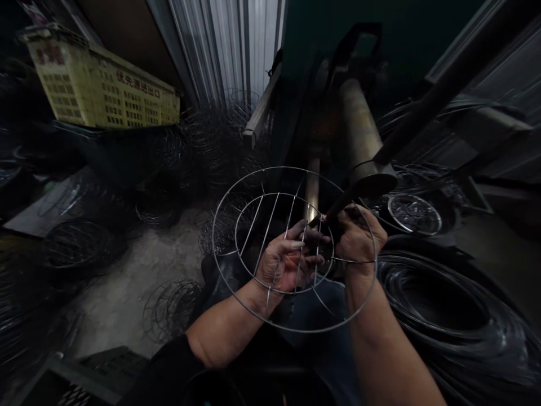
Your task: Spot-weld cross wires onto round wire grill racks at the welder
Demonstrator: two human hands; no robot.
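Note:
A round wire rack (269, 241), made of two rings joined by short spokes with several parallel wires across the inner ring, sits tilted in front of me. My left hand (289, 259) is beneath its inner ring, palm up and fingers curled around the cross wires. Behind the rack's right side, my right hand (359, 234) is closed; what its fingers hold is hidden. Between the hands, the tip of a dark slanted bar (338, 206) meets the right part of the inner ring, close to a brass-coloured rod (313, 189). A small orange glint shows there.
A thick metal cylinder (359, 121) of a machine stands ahead. Large coils of wire (448, 304) lie at right, near a round metal container (414, 214). At left are a yellow crate (105, 90) and stacked wire rings (211, 146). More wire rings (173, 307) lie on the floor.

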